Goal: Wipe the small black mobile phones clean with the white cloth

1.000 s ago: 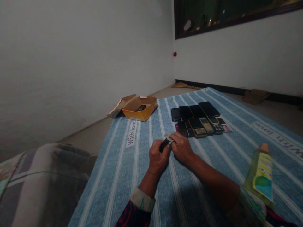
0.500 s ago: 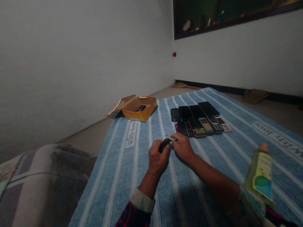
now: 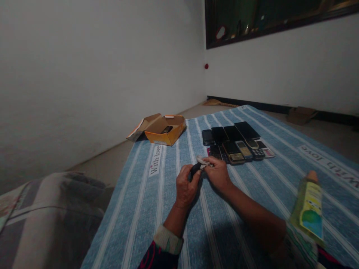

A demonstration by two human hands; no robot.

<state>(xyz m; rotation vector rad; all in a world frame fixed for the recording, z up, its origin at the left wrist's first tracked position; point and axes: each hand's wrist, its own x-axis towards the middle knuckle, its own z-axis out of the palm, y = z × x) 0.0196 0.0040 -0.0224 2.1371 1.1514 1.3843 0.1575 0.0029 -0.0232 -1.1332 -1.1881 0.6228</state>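
Near the middle of the striped cloth, my left hand (image 3: 187, 186) is closed around a small black mobile phone (image 3: 195, 170), mostly hidden by the fingers. A crumpled white tissue (image 3: 202, 163) is pinched in my right hand (image 3: 218, 174) and touches the phone's far end. Just beyond my right hand lie several phones in two rows. They include a gold-trimmed keypad phone (image 3: 233, 152), a silver-blue keypad phone (image 3: 244, 150) and a large black smartphone (image 3: 247, 130).
A blue striped cloth (image 3: 140, 209) covers the table. An open orange cardboard box (image 3: 164, 139) with a small dark phone (image 3: 167, 129) inside stands at the far left. To the right lies a yellow-green bottle (image 3: 307, 209). Draped fabric (image 3: 53, 216) is at lower left.
The white tissue has shifted slightly and now bunches more over the phone's end. Both hands stay in nearly the same place.
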